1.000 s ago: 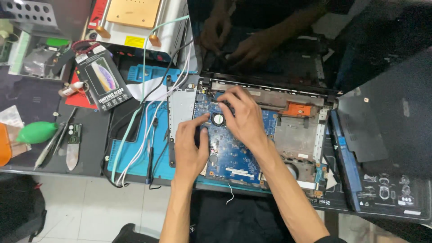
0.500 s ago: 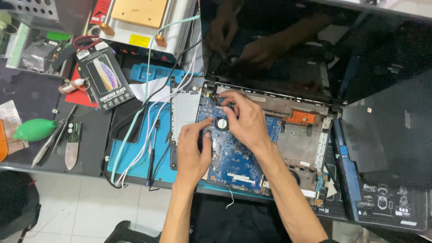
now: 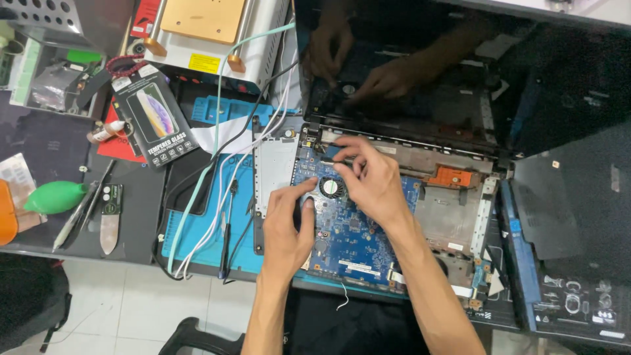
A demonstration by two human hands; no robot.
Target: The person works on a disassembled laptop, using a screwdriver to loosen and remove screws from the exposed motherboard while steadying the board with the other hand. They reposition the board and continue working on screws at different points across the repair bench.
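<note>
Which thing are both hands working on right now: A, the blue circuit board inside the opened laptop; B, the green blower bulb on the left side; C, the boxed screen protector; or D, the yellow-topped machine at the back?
A: the left hand and right hand both rest on the blue circuit board, fingertips by its small round fan.

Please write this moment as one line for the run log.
left hand: on blue motherboard | right hand: fingertips by small fan | open laptop on bench
</note>
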